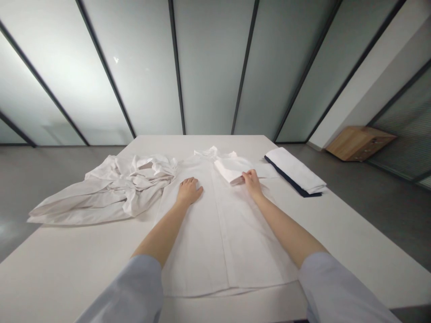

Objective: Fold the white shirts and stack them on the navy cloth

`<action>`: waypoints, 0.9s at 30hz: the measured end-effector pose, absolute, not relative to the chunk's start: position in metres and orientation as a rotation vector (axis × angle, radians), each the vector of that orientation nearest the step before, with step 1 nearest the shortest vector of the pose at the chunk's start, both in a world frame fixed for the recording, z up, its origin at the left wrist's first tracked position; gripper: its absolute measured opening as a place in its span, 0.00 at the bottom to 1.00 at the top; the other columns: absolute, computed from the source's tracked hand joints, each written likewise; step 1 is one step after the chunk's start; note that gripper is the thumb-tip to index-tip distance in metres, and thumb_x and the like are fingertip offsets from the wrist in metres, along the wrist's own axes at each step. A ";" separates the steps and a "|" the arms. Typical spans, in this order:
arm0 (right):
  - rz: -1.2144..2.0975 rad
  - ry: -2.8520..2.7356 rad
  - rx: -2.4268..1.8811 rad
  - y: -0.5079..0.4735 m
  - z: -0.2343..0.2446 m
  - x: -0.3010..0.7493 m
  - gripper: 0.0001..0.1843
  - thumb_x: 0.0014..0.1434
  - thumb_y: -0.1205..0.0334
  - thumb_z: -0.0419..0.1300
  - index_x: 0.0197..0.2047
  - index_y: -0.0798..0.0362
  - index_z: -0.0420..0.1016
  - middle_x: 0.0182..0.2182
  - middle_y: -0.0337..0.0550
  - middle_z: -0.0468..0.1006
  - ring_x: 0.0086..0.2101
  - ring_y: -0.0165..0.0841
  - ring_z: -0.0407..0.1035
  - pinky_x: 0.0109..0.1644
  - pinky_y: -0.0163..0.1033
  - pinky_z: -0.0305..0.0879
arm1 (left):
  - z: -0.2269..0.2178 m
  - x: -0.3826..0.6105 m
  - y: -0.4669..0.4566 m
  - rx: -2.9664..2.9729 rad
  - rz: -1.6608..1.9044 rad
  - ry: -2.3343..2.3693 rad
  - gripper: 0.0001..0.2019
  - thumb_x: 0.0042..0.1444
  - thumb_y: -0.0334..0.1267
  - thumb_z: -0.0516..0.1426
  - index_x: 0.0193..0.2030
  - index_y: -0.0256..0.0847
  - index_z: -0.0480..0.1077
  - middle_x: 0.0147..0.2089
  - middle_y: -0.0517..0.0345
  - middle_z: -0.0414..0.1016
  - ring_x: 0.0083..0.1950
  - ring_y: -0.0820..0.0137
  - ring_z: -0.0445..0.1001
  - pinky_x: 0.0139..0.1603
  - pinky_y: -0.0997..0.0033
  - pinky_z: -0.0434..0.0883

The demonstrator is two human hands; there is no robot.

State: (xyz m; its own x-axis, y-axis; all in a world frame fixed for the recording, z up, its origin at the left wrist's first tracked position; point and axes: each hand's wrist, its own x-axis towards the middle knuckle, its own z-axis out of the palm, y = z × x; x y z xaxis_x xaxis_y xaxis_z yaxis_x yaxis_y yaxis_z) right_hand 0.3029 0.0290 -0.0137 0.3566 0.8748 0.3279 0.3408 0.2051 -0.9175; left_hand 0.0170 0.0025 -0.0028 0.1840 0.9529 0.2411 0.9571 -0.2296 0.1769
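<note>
Beneath left grip [190, 192], white shirt [207, 226]

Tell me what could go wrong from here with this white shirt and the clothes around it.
The right hand pinches only an edge of the folded flap, so it could slip or crease unevenly. The left hand lies on the shirt front; sliding it might wrinkle the cloth. The rumpled white pile overhangs the table's left edge, so a tug could send it to the floor.
</note>
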 end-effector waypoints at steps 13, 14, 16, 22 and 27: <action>-0.045 -0.940 -1.628 0.091 0.039 0.371 0.25 0.54 0.58 0.55 0.52 0.63 0.69 0.50 0.63 0.71 0.55 0.53 0.61 0.59 0.59 0.58 | -0.002 0.017 0.003 -2.411 -0.478 -1.970 0.18 0.59 0.45 0.52 0.52 0.41 0.70 0.57 0.48 0.71 0.59 0.58 0.66 0.57 0.58 0.63; -0.193 -1.076 -1.622 0.091 0.046 0.368 0.28 0.54 0.58 0.55 0.55 0.64 0.68 0.53 0.65 0.69 0.57 0.55 0.58 0.60 0.61 0.54 | -0.002 0.017 0.002 -2.411 -0.484 -1.969 0.17 0.59 0.45 0.52 0.51 0.40 0.70 0.57 0.47 0.71 0.58 0.57 0.67 0.57 0.58 0.63; -0.361 -1.456 -1.537 0.086 0.057 0.353 0.29 0.55 0.58 0.55 0.58 0.63 0.67 0.56 0.63 0.67 0.60 0.55 0.54 0.62 0.62 0.50 | -0.001 0.017 0.002 -2.412 -0.487 -1.972 0.17 0.59 0.45 0.52 0.51 0.40 0.70 0.56 0.47 0.71 0.58 0.57 0.67 0.57 0.57 0.63; -0.142 -2.536 -1.087 0.039 0.031 0.280 0.11 0.55 0.61 0.57 0.38 0.52 0.80 0.46 0.49 0.79 0.53 0.45 0.67 0.60 0.51 0.57 | -0.001 0.018 0.003 -2.401 -0.449 -1.988 0.18 0.59 0.46 0.52 0.51 0.39 0.70 0.55 0.46 0.73 0.58 0.56 0.68 0.58 0.58 0.63; 0.087 -2.458 -1.075 0.007 -0.009 0.260 0.10 0.57 0.60 0.57 0.37 0.53 0.79 0.45 0.50 0.79 0.47 0.40 0.72 0.54 0.46 0.64 | -0.005 0.018 0.005 -2.322 -0.564 -2.056 0.29 0.56 0.45 0.55 0.61 0.31 0.60 0.61 0.36 0.66 0.60 0.54 0.67 0.58 0.60 0.64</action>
